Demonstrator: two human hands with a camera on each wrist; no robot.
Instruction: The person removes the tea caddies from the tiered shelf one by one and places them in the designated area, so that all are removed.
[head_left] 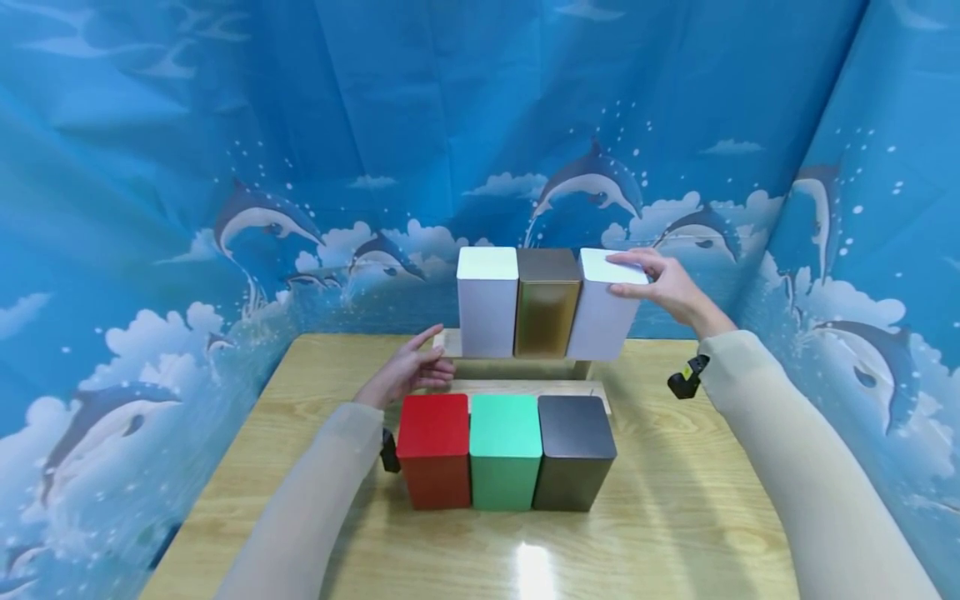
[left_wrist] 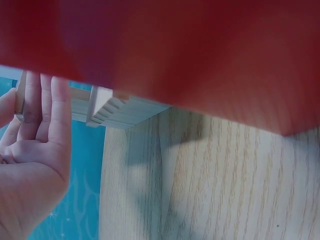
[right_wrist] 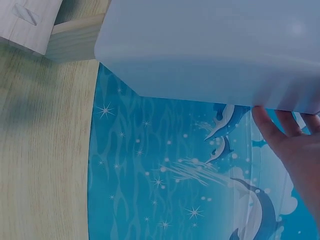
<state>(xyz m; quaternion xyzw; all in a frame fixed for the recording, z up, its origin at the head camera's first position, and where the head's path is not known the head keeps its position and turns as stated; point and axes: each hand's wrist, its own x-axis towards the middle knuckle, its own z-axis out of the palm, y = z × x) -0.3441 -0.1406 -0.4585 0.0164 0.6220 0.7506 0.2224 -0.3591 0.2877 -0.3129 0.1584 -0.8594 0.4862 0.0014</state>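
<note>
Rack (head_left: 540, 387) on a worktop (head_left: 660, 467), its upper row comprising left white box (head_left: 487, 308), gold box (head_left: 547, 317) and right white box (head_left: 602, 317). Right hand (head_left: 666, 287) grips the right white box near its top, at the row's right end; left hand (head_left: 408, 367) pinches the rack's upper left end. Red box (head_left: 433, 442), green box (head_left: 506, 442) and black box (head_left: 575, 442) stand side by side in front.

from head height, the head view looks forward and down across the table (head_left: 652, 475) to the dolphin curtain (head_left: 405, 108). the left wrist view, turned sideways, sits so near a red box (left_wrist: 200, 60) that it blurs. the right wrist view, also sideways, is close to a white box (right_wrist: 200, 45). the head view shares both boxes.
</note>
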